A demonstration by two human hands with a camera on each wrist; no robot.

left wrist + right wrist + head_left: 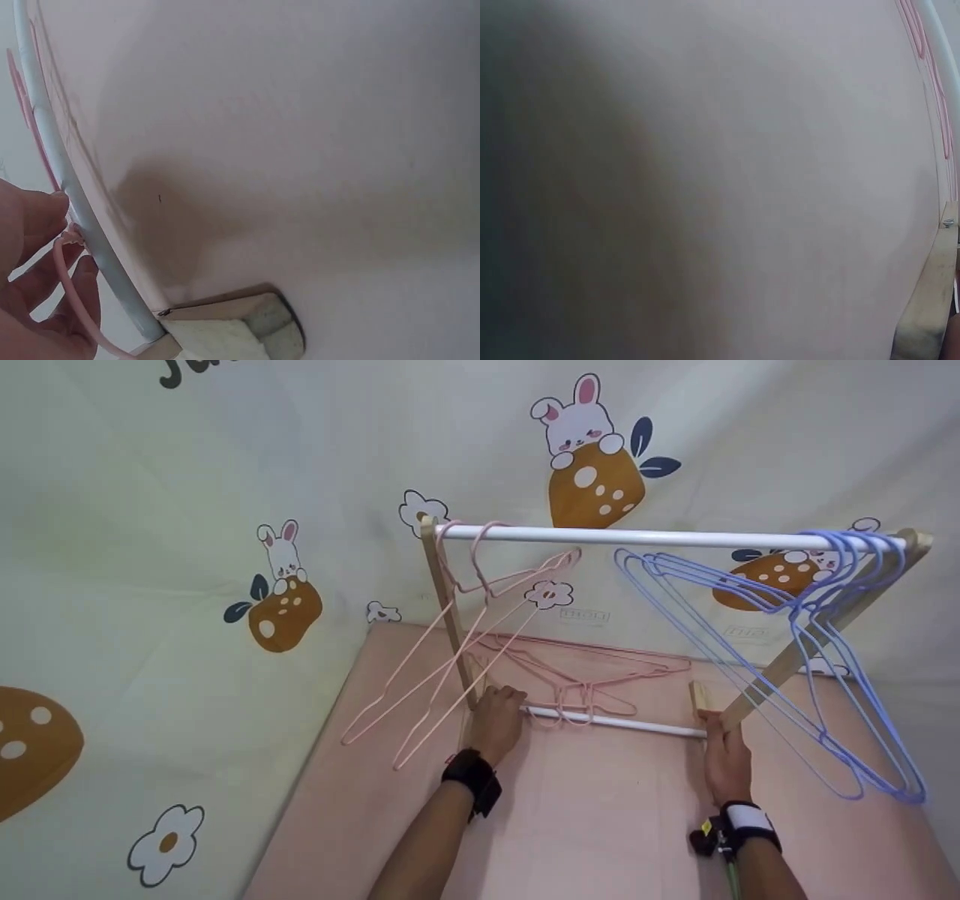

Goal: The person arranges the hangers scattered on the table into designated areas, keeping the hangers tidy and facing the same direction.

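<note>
- Head: we see the rack [637, 537] bearing pink hangers [487, 592] and blue hangers [804, 607] at opposite ends; the right hand [727, 761] grips its wooden leg [784, 668], likely for steadiness.
- Left wrist: the left hand [30, 225] pinches a pink hook [69, 292] beside the lower bar [97, 251].
- Right wrist: we cannot tell the grip here; only a wooden foot [930, 292] and some skin show.

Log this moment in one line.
left hand: holding pink hanger at lower bar; right hand: touching wooden frame; top bar: pink hangers left, blue hangers right
</note>
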